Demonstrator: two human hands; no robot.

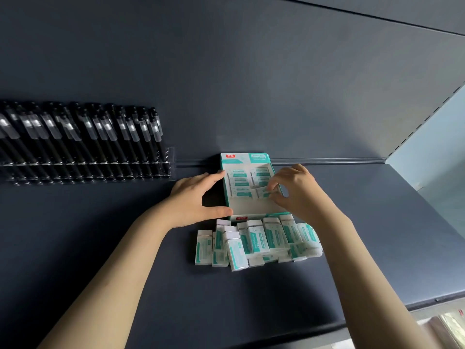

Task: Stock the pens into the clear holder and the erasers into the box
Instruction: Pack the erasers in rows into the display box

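Left grip (193, 197) lies spread and loose, bracing the box's (251, 207) left wall. Right grip (299, 195) pinches an eraser (261, 192) inside by the right wall. The box's front half is bare; loose erasers (256, 243) crowd its front edge on the shelf (100, 235).

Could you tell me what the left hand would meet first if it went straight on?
The left hand would meet the box at its left wall, which its fingertips seem to touch.

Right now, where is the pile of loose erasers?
Head view, centre: the loose erasers lie heaped on the shelf, just in front of the box.
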